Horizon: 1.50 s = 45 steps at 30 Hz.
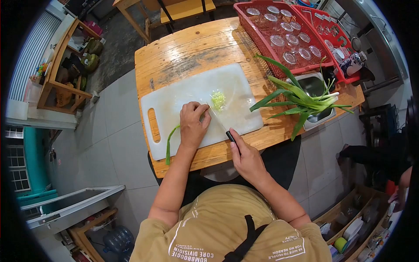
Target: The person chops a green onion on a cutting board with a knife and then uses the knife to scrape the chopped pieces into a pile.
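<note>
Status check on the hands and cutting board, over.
Right hand on knife. Left hand on board, beside chopped pieces. Leafy stalks right of board, outside cutting area.

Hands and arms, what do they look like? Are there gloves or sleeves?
Both the left hand and right hand are bare, with five fingers each and no gloves. The forearms are uncovered too. The tan T-shirt has short, loose sleeves and white printed writing.

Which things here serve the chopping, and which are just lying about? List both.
In the job:
- knife in the right hand
- cutting board
- chopped pile
- green leaf by the left hand
- leafy bunch, probably

Lying about:
- large red crate with glasses
- blue water jug
- yellow bench
</note>
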### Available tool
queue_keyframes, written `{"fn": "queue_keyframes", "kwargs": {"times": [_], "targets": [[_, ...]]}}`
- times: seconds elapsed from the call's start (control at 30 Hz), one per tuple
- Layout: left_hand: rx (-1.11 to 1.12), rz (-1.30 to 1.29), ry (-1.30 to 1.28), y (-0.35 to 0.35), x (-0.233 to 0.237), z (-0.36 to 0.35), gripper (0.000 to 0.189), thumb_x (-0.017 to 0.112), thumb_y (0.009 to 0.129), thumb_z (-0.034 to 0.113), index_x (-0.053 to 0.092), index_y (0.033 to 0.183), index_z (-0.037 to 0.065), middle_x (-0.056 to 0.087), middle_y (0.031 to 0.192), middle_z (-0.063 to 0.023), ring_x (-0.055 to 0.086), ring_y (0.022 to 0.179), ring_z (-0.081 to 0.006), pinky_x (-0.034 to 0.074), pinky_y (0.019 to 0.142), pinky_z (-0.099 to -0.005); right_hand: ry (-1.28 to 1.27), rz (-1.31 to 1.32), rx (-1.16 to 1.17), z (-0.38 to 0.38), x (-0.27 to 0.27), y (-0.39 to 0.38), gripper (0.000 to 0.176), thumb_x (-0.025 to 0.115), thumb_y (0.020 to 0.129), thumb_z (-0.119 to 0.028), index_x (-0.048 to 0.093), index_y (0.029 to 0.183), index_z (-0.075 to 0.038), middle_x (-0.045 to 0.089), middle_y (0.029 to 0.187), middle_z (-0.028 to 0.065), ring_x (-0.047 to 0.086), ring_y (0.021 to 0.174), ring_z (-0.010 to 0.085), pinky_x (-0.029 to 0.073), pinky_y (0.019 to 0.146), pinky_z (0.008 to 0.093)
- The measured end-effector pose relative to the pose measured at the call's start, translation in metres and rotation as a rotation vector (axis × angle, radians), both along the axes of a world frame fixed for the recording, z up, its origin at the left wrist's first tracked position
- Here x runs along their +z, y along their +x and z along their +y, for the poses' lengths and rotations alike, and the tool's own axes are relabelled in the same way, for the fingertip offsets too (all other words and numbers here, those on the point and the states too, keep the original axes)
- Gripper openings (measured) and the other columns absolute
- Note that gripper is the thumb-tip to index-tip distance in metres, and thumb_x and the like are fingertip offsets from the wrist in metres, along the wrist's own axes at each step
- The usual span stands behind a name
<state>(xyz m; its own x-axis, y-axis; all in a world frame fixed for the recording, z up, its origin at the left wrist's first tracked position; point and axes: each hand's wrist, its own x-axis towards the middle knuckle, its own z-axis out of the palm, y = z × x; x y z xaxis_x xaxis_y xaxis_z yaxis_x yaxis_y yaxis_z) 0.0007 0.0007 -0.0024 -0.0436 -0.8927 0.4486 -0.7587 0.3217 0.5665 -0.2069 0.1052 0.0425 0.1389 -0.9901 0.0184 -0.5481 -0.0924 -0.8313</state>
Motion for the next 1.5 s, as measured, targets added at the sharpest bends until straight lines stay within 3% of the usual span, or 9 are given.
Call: {"fn": "queue_keyframes", "kwargs": {"times": [0.5, 0.67, 0.9, 1.17, 1.5], "targets": [[0.014, -0.048, -0.036, -0.004, 0.000, 0.000, 0.017, 0.080, 0.089, 0.008, 0.080, 0.106, 0.009, 0.068, 0.105, -0.0089, 0.064, 0.104, -0.0315, 0.051, 0.093, -0.0457, -0.043, 0.035, -0.004, -0.007, -0.009, 0.005, 0.049, 0.060, 0.114, -0.020, 0.056, 0.161, -0.009, 0.074, 0.089, 0.0267, 0.072, 0.081, 0.0482, 0.057, 0.075, 0.0564], [0.017, -0.065, -0.042, -0.004, -0.001, -0.001, 0.019, 0.081, 0.088, 0.007, 0.079, 0.107, 0.009, 0.069, 0.106, -0.0092, 0.064, 0.105, -0.0320, 0.051, 0.094, -0.0455, -0.037, 0.155, 0.012, -0.008, -0.009, 0.008, 0.051, 0.058, 0.114, -0.021, 0.054, 0.163, -0.009, 0.074, 0.088, 0.0255, 0.072, 0.077, 0.0463, 0.058, 0.072, 0.0560], [0.003, -0.062, -0.029, -0.004, 0.001, 0.000, 0.020, 0.081, 0.088, 0.006, 0.078, 0.107, 0.009, 0.068, 0.106, -0.0092, 0.063, 0.106, -0.0323, 0.051, 0.094, -0.0457, 0.077, 0.206, 0.020, 0.011, 0.007, -0.008, 0.051, 0.059, 0.114, -0.020, 0.054, 0.164, -0.007, 0.072, 0.081, 0.0249, 0.071, 0.073, 0.0468, 0.057, 0.070, 0.0563], [-0.001, -0.053, -0.034, -0.002, -0.001, 0.001, 0.019, 0.080, 0.088, 0.007, 0.078, 0.107, 0.009, 0.068, 0.108, -0.0096, 0.063, 0.107, -0.0323, 0.051, 0.095, -0.0454, 0.103, -0.014, -0.025, 0.009, 0.007, -0.011, 0.051, 0.060, 0.114, -0.020, 0.054, 0.163, -0.007, 0.070, 0.080, 0.0303, 0.072, 0.075, 0.0502, 0.055, 0.070, 0.0568], [0.001, -0.037, -0.019, -0.002, 0.002, 0.003, 0.024, 0.080, 0.087, 0.013, 0.078, 0.110, 0.008, 0.068, 0.111, -0.0115, 0.063, 0.108, -0.0326, 0.051, 0.097, -0.0462, 0.049, -0.017, -0.010, 0.014, 0.002, -0.007, 0.052, 0.058, 0.115, -0.021, 0.052, 0.165, -0.008, 0.072, 0.083, 0.0306, 0.072, 0.078, 0.0508, 0.056, 0.072, 0.0578]]}}
